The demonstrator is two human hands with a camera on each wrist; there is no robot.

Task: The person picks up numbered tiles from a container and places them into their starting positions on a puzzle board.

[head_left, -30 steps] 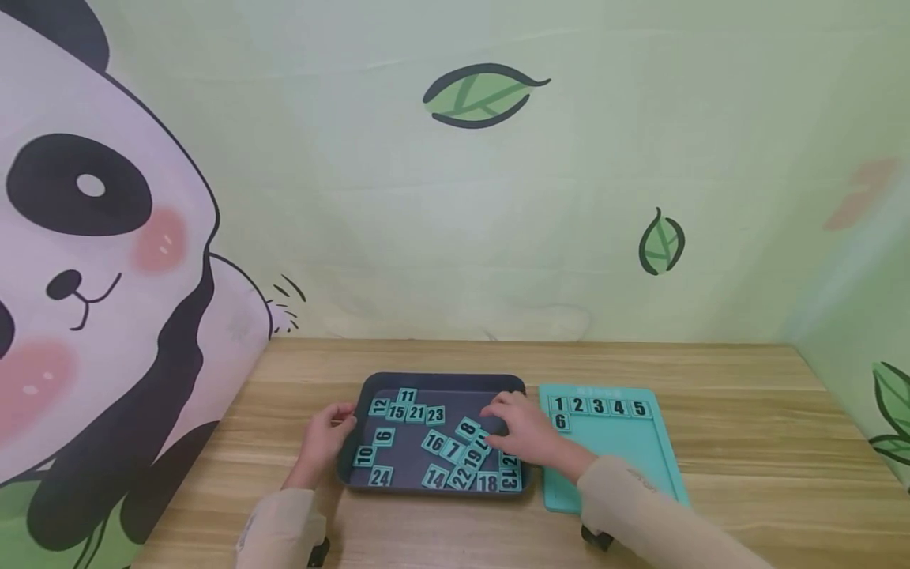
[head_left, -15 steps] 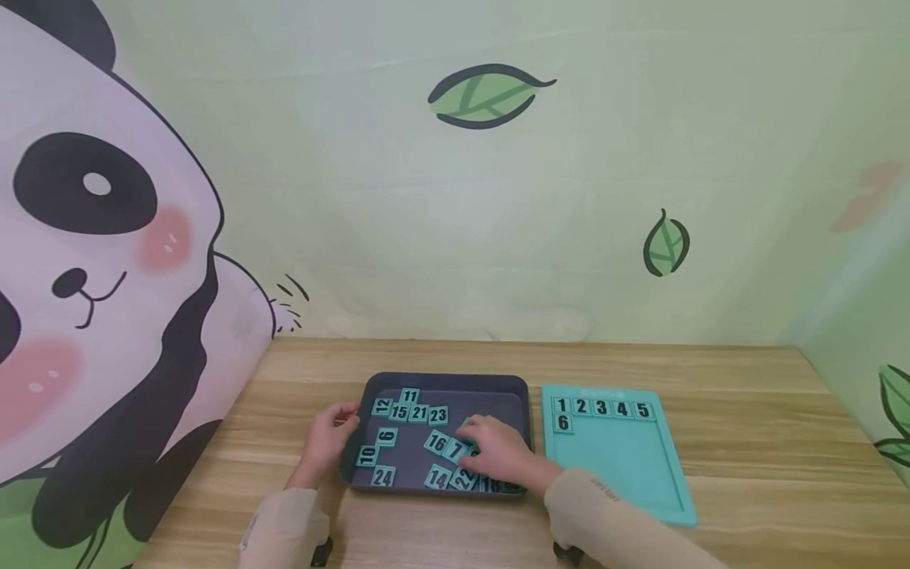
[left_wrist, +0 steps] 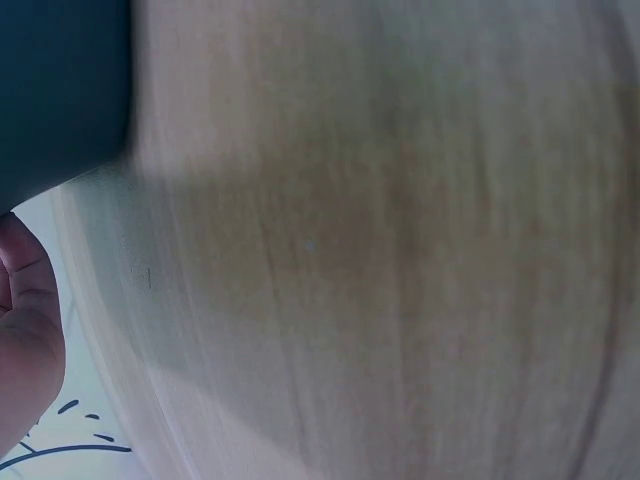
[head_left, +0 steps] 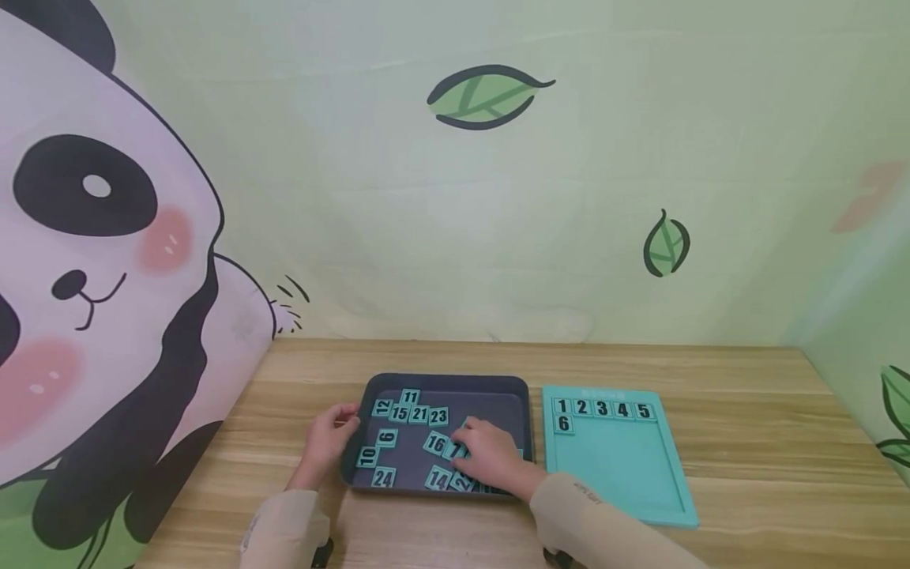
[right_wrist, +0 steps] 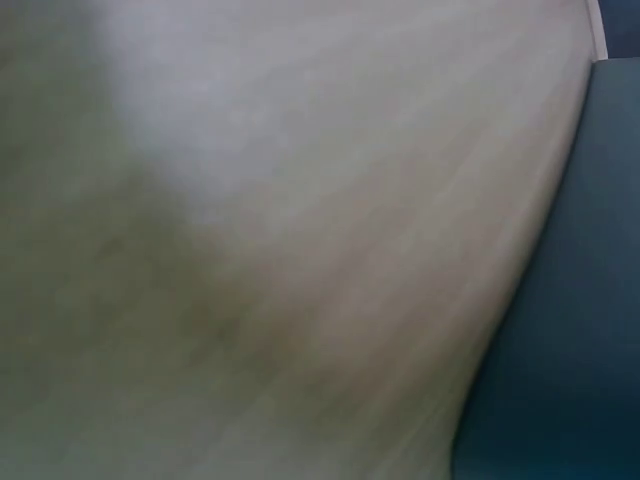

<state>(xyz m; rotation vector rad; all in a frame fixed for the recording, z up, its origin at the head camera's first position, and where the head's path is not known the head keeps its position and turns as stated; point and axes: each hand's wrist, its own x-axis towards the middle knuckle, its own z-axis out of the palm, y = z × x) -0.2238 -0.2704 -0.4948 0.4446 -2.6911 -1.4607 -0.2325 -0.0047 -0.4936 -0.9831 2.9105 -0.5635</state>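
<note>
My left hand [head_left: 329,439] holds the left rim of a dark tray [head_left: 490,383], its curled fingers [left_wrist: 30,270] right at the edge in the left wrist view. Loose numbered tiles lie in the tray, among them 15 [head_left: 400,413], 16 [head_left: 437,443] and 24 [head_left: 384,477]. Over the tray's right half, my right hand [head_left: 490,454] reaches down with thumb and fingertips around the number 7 tile [head_left: 454,450]; I cannot tell whether it pinches that tile. The hand covers several tiles on that side.
To the right of the tray lies a turquoise board [head_left: 618,474] with tiles 1 to 5 in its top row and tile 6 [head_left: 564,424] below the 1. Both stand on a wooden table [head_left: 739,442], with a printed panda wall cloth [head_left: 355,197] behind.
My right hand has moved left and down across the tray, from near its right rim to the number 7 tile. The left hand keeps its place at the left rim.
</note>
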